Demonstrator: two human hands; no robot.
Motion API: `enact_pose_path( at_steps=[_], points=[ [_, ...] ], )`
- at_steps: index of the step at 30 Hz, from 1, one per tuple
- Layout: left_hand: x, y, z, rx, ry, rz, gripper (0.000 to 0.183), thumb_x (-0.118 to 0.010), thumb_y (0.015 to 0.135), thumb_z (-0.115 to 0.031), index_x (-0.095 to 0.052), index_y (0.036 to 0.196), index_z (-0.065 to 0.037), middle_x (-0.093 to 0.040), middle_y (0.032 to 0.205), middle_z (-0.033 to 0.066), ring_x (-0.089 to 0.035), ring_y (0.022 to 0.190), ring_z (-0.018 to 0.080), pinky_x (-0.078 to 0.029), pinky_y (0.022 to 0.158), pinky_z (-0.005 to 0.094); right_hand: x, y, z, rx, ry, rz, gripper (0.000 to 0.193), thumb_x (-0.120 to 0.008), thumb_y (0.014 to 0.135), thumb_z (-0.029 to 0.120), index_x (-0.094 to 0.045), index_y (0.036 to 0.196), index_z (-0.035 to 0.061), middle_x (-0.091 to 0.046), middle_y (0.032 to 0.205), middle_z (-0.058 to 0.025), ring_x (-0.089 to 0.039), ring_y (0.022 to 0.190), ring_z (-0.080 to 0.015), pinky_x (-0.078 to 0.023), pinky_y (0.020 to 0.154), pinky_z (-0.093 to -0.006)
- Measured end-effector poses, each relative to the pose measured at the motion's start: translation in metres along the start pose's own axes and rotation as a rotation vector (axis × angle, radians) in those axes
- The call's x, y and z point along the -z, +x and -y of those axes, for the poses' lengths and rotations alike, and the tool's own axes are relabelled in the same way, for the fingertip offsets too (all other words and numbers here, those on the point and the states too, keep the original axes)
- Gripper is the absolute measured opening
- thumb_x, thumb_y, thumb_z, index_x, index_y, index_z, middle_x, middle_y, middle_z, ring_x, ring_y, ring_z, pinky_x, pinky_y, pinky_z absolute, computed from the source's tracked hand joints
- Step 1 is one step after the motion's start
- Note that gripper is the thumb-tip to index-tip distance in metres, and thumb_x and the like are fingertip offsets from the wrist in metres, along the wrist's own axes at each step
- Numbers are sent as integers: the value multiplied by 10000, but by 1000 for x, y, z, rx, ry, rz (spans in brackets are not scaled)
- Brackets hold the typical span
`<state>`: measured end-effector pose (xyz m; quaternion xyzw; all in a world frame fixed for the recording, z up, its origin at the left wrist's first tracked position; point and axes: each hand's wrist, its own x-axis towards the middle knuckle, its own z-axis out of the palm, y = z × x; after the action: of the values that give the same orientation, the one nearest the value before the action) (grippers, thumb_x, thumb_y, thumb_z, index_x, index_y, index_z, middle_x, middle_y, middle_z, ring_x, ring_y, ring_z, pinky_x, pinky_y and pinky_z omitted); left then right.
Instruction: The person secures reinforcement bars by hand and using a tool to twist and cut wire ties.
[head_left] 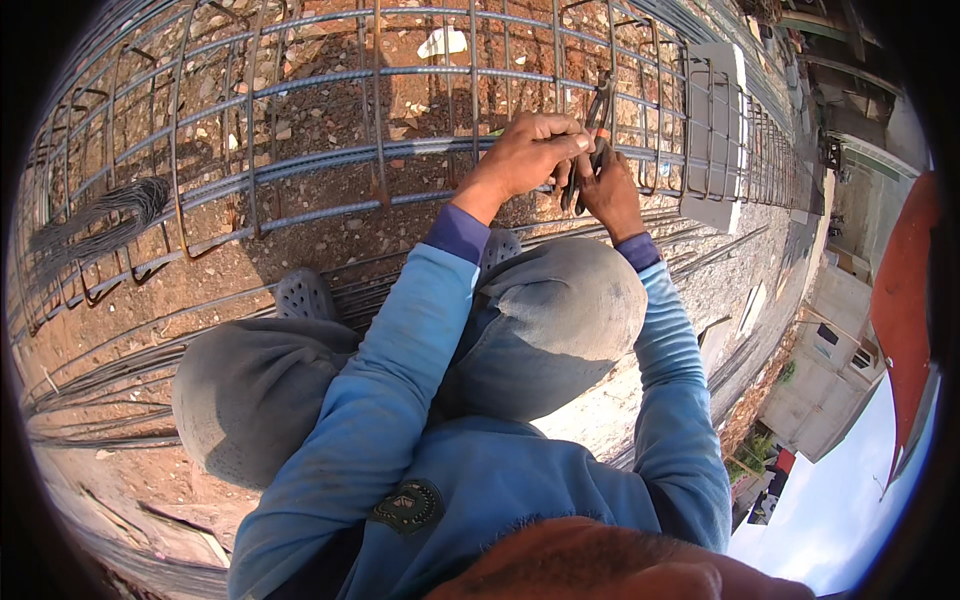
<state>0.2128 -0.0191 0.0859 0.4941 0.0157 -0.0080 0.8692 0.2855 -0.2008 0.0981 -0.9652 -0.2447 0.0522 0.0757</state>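
Gripping dark pincers (601,105) with a touch of orange on the handles, apparently, in a right hand (612,192) curled nearly closed round the lower part, at the near side of a rebar cage (425,145). Pinching just beside with the left hand (535,150), thumb and fingertips drawn together; cannot tell whether on wire or on nothing.

Probably compact, stiff and hard to damage, with much of the weight toward the head; perhaps slick from dust or wear, so best held low on the handles, clear of the pivot. Likely heavy and rigid in the cage (rough-ribbed too, by the look of the bars). Surely thinner and springier in the bundle of dark wire (145,200) at far left, best taken at the bend.

Hidden: palms, pivot, most of the right fingers. Hard to make out: any contact between pincers and bar. Cut off: the cage, at the upper edge
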Motion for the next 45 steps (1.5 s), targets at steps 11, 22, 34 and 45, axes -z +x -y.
enact_pose_path(
  at_steps=[11,22,34,45],
  points=[
    [32,-20,-28,-222,-480,-530,240,-563,933,-232,-662,1021,-32,-649,908,26,-576,798,107,-466,692,251,49,41,142,63,752,433,288,-557,951,194,-607,1130,-27,-656,855,-80,-619,743,-130,-483,665,-260],
    [56,-25,-14,-80,-97,-935,422,-581,906,-292,-569,1182,27,-662,1003,113,-633,809,182,-495,698,281,43,108,187,351,148,175,275,-528,848,170,-699,1047,88,-675,816,-177,-665,733,-276,-518,712,-369],
    [66,-26,-12,152,374,-957,474,-460,945,-212,-400,1314,79,-546,1165,332,-588,1078,395,-458,943,444,-8,155,199,785,-546,413,293,-568,772,71,-702,1006,186,-683,977,-109,-646,911,-312,-512,831,-410],
    [70,-50,-34,241,-699,-816,165,-499,917,-136,-538,986,8,-518,647,45,-557,501,174,-504,442,336,-3,157,217,646,-288,465,297,-605,768,232,-676,848,-45,-653,886,-266,-650,864,-394,-520,743,-442]
  ],
)
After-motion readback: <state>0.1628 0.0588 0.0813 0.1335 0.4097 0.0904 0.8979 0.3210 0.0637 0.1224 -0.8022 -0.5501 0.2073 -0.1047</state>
